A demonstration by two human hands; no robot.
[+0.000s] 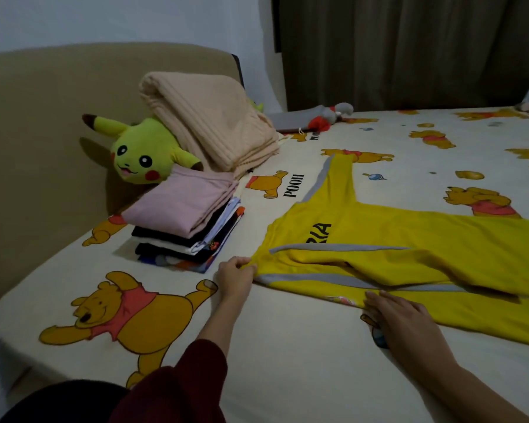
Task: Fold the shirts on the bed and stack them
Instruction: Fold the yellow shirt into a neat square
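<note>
Head view: your left hand is pinched closed on the near left corner of the bright yellow shirt with grey trim, thumb and fingers bunching the fabric at the shoulder. Your right hand lies open and flat, fingers spread, pressing the shirt's near edge against the cream cartoon-bear bedsheet. The shirt is spread across the middle and right of the bed, one sleeve folded over its body and the other pointing away towards the far side. Just to the left of it sits the stack of folded shirts, topped by a pale pink one. Behind the stack a yellow plush toy with black-tipped ears rests against the beige padded headboard, partly under a folded beige ribbed blanket.
</note>
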